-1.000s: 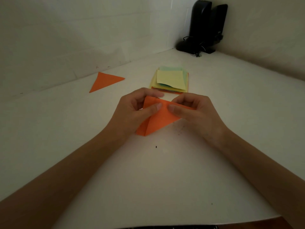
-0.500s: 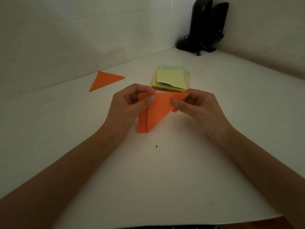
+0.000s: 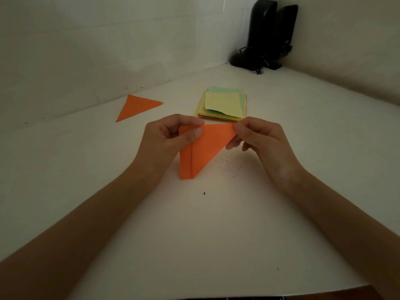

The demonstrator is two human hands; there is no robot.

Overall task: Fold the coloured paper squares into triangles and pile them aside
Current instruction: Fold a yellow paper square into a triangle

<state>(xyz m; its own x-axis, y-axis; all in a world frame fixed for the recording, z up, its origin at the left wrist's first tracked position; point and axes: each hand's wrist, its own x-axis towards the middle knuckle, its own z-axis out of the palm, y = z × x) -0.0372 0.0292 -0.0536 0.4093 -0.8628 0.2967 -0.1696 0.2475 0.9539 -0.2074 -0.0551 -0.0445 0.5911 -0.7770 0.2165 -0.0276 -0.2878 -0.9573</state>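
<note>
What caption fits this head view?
The left hand and right hand pinch the folded orange paper; a finished orange triangle lies aside, paper stack behind.

Speakers (image 3: 268, 35), perhaps, behind paper stack (image 3: 223, 105)

Bare left hand (image 3: 166, 140), bare right hand (image 3: 265, 142)

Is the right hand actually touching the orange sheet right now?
Touching. The head view shows the right hand pinching a corner of the orange sheet between thumb and finger.
</note>
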